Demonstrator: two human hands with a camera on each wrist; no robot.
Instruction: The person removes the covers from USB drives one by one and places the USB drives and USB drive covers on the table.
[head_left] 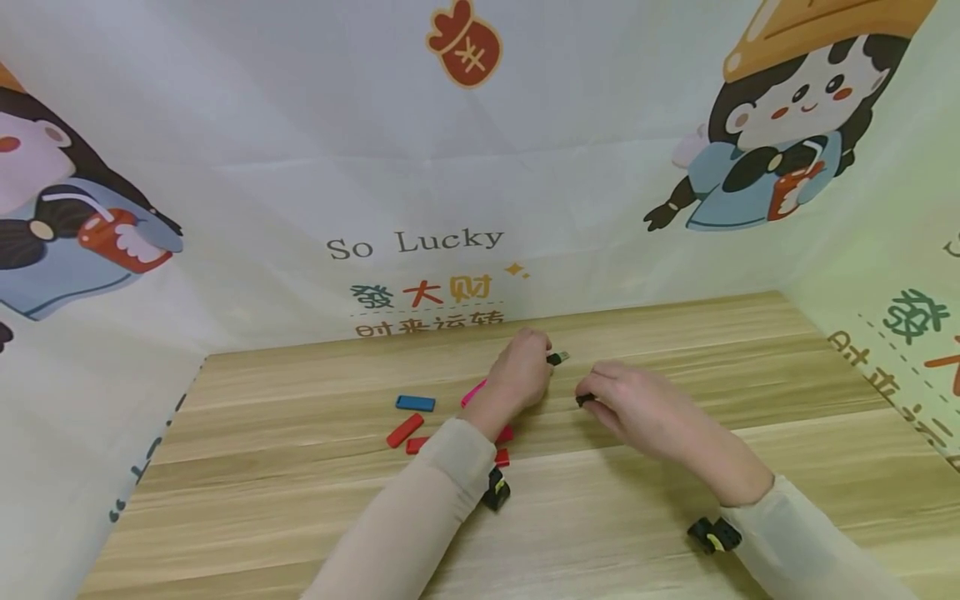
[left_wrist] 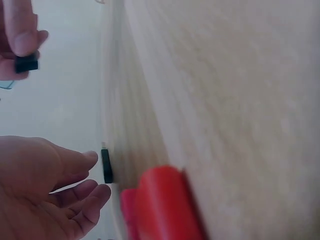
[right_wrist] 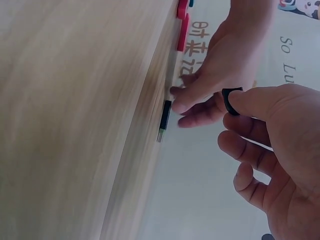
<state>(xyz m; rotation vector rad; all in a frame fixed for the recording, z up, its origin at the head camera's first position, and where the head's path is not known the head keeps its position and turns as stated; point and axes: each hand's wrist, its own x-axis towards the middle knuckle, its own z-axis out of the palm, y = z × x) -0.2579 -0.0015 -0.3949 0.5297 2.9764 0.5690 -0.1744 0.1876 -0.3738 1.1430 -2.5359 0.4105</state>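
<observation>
A black USB stick (head_left: 557, 358) with its metal plug bare lies on the table beside my left hand (head_left: 521, 371). In the left wrist view, the fingers of my left hand (left_wrist: 55, 185) are loosely parted near the stick (left_wrist: 106, 166), with nothing between them. The right wrist view shows the stick (right_wrist: 165, 116) close to the fingertips of my left hand (right_wrist: 215, 75); contact is unclear there. To the right, my right hand (head_left: 637, 404) pinches a small black piece (head_left: 583, 400) between thumb and forefinger, also visible in the right wrist view (right_wrist: 231, 101).
A blue stick-shaped piece (head_left: 416, 403) and several red ones (head_left: 405, 431) lie left of and below my left hand. A pink piece (head_left: 473, 392) is partly hidden by that hand. Printed cloth (head_left: 600, 250) stands along the table's back and sides.
</observation>
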